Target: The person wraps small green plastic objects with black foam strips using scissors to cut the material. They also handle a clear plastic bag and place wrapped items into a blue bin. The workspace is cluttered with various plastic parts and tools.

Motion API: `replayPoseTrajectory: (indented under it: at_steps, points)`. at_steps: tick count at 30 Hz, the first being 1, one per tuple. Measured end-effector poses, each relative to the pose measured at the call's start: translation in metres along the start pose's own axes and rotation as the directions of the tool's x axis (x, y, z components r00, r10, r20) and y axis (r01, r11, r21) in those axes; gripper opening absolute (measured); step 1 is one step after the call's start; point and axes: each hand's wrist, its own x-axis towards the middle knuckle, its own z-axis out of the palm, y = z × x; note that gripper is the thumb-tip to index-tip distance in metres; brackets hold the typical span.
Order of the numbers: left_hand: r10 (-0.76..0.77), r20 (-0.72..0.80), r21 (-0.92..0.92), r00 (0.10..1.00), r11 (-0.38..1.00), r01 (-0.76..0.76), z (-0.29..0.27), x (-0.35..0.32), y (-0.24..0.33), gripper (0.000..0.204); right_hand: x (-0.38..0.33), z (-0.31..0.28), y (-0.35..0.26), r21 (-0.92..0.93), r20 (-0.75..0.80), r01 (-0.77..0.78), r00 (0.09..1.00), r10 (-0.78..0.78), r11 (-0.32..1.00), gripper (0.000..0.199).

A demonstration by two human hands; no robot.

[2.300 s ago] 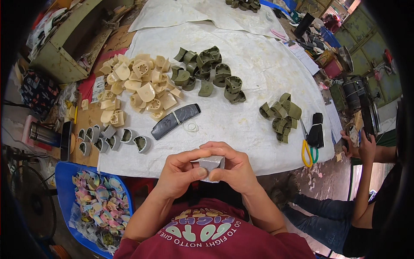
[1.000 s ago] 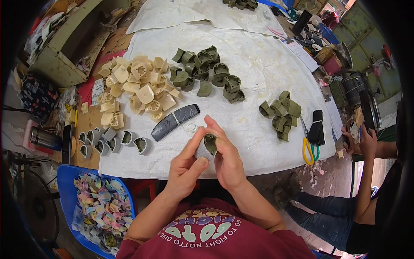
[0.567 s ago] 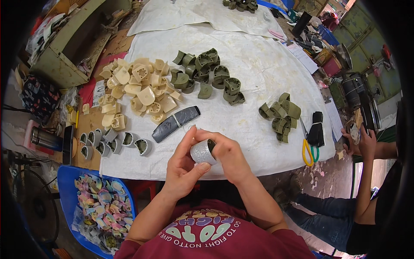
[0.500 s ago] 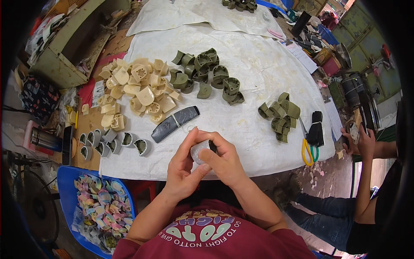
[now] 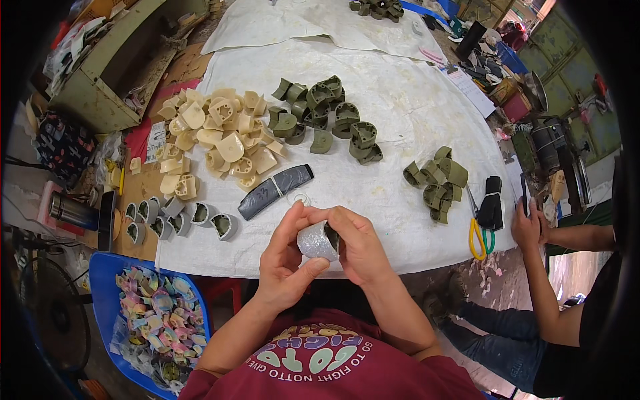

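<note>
Head camera view: white woven-plastic sheeting [image 5: 380, 213] covers a workbench, with the worker seated at its near edge in a maroon shirt [image 5: 320, 373]. A blue plastic tub [image 5: 105, 267] of pastel-coloured scraps sits below the bench's left corner. On the sheeting, a heap of cream moulded plastic pieces [image 5: 231, 148] fills the left side, just beside a looser cluster of curved olive-green plastic pieces [image 5: 325, 97]; at the bench's left edge stand several small silver-grey, olive-lined curved pieces [image 5: 226, 229]. Centred before the worker's chest, the left hand [image 5: 283, 257] and the right hand [image 5: 365, 257] come together, forearms angled inward from the lower edge, wrists low and fingers pointing away from the body. Just beyond the left fingertips lies a dark grey, flat wrapped strip bundle [image 5: 275, 192] tied with pale cord. Smallest and central is a glittery silver-grey curved piece with an olive-green lining [image 5: 316, 243], held clear of the bench between both palms. Its silver wall lies toward the left hand, whose thumb presses its lower edge; its open end faces the right hand, its axis running roughly left to right. The right hand's fingers are closed around that rim; whether any reach inside cannot be told.
</note>
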Motion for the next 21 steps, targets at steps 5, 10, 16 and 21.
replayPoseTrajectory:
  at_steps: [5, 10, 16, 21]
  points:
    - [0.03, 0.043, 0.119, 0.999, 0.992, -0.035, -0.004, 0.001, 0.0, 0.079, -0.01, 0.012, 0.006, -0.15, -0.028, 0.132, 0.99, -0.137, 0.98, 0.033]
    - [0.033, 0.053, 0.094, 0.998, 0.995, -0.038, -0.003, -0.002, -0.004, 0.079, -0.006, 0.005, 0.009, -0.142, -0.032, 0.098, 0.994, -0.103, 0.985, 0.033]
    - [-0.057, -0.044, -0.021, 0.997, 0.998, 0.056, -0.002, 0.001, 0.006, 0.079, -0.012, 0.015, 0.009, -0.166, -0.037, 0.159, 0.985, -0.167, 0.973, 0.033]
    - [0.027, 0.013, 0.075, 1.0, 0.997, -0.028, -0.004, 0.0, -0.003, 0.08, -0.004, -0.004, 0.014, -0.167, -0.013, 0.042, 0.999, -0.045, 0.985, 0.048]
